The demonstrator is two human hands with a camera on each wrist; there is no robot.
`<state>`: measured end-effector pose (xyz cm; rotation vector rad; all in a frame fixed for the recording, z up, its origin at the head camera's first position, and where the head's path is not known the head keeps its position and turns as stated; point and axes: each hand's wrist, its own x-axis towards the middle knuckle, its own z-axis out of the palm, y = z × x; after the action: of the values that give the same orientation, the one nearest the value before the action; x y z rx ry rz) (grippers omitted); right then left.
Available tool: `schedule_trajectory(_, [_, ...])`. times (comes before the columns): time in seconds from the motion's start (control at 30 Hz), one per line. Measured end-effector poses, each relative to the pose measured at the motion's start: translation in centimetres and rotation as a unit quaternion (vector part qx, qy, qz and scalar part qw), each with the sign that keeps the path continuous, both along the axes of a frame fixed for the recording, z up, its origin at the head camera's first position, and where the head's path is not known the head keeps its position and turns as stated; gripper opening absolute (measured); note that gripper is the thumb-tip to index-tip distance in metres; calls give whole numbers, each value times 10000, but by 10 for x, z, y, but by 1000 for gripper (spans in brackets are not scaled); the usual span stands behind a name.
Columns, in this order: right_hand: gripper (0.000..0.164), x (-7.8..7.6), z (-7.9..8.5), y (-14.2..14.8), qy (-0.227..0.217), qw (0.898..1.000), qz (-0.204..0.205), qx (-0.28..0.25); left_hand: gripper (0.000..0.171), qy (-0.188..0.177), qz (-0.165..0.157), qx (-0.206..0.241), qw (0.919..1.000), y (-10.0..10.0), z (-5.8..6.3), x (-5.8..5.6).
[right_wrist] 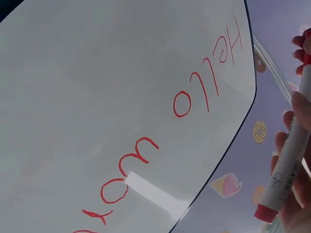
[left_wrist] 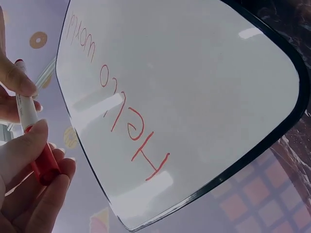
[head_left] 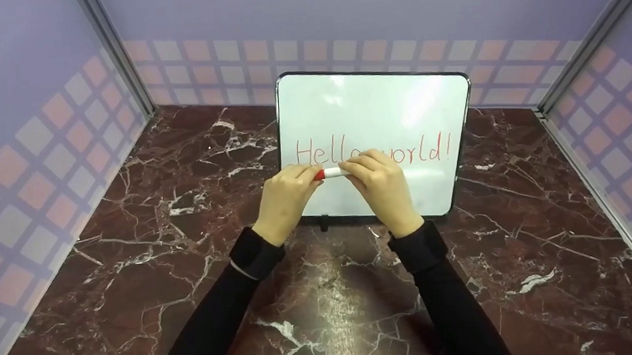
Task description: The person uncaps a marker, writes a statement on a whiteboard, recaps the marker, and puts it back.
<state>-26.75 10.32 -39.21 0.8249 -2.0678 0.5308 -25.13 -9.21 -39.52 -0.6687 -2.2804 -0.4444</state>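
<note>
Both hands hold one marker (head_left: 334, 172) with a white barrel and a red cap, level in front of the whiteboard. My left hand (head_left: 288, 193) pinches the red cap (left_wrist: 44, 162), which sits on the marker's end. The white barrel (right_wrist: 287, 162) is gripped by my right hand (head_left: 380, 182), its red butt end showing below the fingers in the right wrist view. Behind the hands stands the whiteboard (head_left: 366, 108), black-framed and leaning back, with "Hello world!" in red (head_left: 429, 147). In the head view the right hand covers part of the lettering.
The whiteboard stands on a dark red marbled table (head_left: 137, 298), with a small black foot (head_left: 324, 222) at its lower edge. Purple panels with pink and white checks, such as the left wall (head_left: 21, 107), enclose the table at the back and sides.
</note>
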Motion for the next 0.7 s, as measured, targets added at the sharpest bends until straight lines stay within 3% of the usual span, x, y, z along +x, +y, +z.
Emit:
schedule_trajectory(0.13, [14,0,7,14,-517,9964,-31,-678,64,-530,-70,98,9985,-7,5,-3])
schedule_trajectory(0.23, [17,0,16,38,-840,9844,-369,-1504,86,-714,186,-49,9973,-16,9,-10])
schedule_trajectory(0.4, [23,-1,29,96,-905,9405,-1631,-2839,109,-1065,1159,-609,9857,-33,10,-25])
schedule_trajectory(0.53, [29,-2,25,149,-1007,8975,-2583,-3430,110,-1661,1542,-625,9720,-46,5,-31])
schedule_trajectory(0.6, [33,-2,18,172,-1386,8778,-2956,-3506,109,-1804,1622,-620,9681,-50,3,-33])
schedule_trajectory(0.7, [35,-4,5,199,-2344,8458,-3468,-3308,107,-1882,1680,-642,9655,-54,1,-34])
